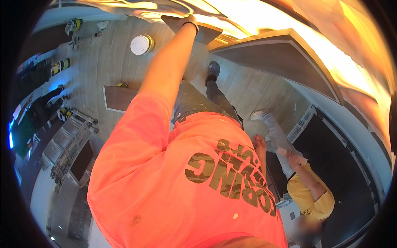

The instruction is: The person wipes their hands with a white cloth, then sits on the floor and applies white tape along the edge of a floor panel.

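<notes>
My left arm reaches far up. Its hand (188,20), a dark band round the wrist, is closed at the upper edge of a small dark panel (209,34). Glare and the hand itself hide most of its fingers. Beside my right hip hangs my right hand (259,144), its fingers loosely bent and apart, with nothing visible in them. A larger dark panel (281,58) with a pale edge juts out to the right of the small one. On the floor left of my forearm stands a round tub with a white lid (141,44).
Another person in a yellow shirt (312,192) is close on my right, a pale flat piece (302,160) by their hand. A dark board (118,98) lies left of my legs. Farther left is a folded metal ladder (68,142). Black sheeting (331,165) spreads at the right.
</notes>
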`<control>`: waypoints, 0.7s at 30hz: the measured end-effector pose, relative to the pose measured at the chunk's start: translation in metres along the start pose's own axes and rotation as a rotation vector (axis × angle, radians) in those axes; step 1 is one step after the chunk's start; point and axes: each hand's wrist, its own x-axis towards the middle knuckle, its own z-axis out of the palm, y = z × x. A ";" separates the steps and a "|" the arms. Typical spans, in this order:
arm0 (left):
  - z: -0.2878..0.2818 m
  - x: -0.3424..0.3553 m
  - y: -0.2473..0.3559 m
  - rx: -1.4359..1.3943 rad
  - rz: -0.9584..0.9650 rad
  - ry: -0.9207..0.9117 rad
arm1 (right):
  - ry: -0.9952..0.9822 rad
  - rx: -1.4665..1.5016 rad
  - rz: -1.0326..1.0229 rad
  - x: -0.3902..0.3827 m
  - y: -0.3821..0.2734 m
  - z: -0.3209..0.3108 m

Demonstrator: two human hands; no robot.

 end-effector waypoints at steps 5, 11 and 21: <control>-0.016 -0.030 -0.006 -0.072 0.058 -0.236 | -0.018 -0.080 -0.012 0.010 -0.028 0.006; -0.033 -0.052 -0.016 -0.161 0.173 -0.335 | -0.047 -0.212 -0.035 0.021 -0.067 -0.050; -0.184 -0.020 -0.107 0.082 0.248 -0.521 | -0.139 -0.447 -0.122 0.076 -0.139 0.009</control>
